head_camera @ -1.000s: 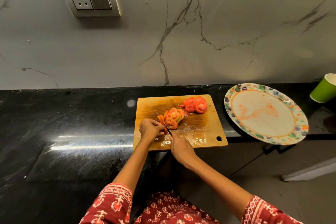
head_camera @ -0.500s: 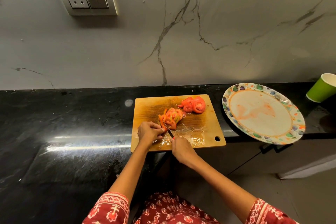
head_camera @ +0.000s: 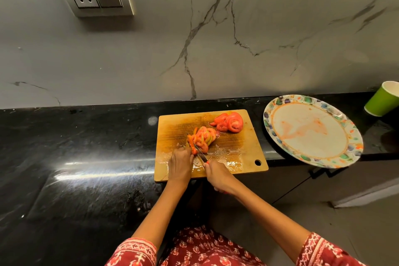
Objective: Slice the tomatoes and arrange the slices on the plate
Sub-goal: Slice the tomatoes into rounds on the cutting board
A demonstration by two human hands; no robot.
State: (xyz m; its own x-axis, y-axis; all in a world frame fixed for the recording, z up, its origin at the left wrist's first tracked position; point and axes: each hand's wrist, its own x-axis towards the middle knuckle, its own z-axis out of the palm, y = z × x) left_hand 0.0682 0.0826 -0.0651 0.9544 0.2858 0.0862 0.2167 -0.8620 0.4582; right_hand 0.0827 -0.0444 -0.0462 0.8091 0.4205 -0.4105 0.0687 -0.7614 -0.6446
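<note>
A: Item one, leftmost. What sits at the near-left corner of the rectangular wooden cutting board (head_camera: 235,149)?

B: Left hand (head_camera: 180,163), fingers curled over the last unsliced end of the orange-red tomato (head_camera: 194,150), pinning it to the board. Compared with a second ago, the uncut stub under the fingers looks shorter and the hand sits closer to the fanned slices.

A: Item two?

B: Small dark-bladed knife with a red handle (head_camera: 199,153), blade angled down into the tomato just right of the left fingertips. The right hand (head_camera: 219,176) grips its handle at the board's near edge, fingers wrapped round it.

A: Item three, board centre?

B: Fanned pile of orange-and-green tomato slices (head_camera: 205,136), touching the blade's far side. It appears to have gained a slice over the last second.

A: Item four, far-right corner of the board?

B: Heap of red tomato slices (head_camera: 231,123), apart from the knife, unchanged.

A: Right of the board?

B: Round patterned-rim plate (head_camera: 280,136), bearing only orange juice smears, no slices; it overhangs the black stone counter (head_camera: 75,147). Beyond it, a green paper cup (head_camera: 382,101).

A: Meaning for the task?

B: Slicing seems nearly finished, perhaps one or two cuts left on this piece. Arranging on the plate is not yet begun.
</note>
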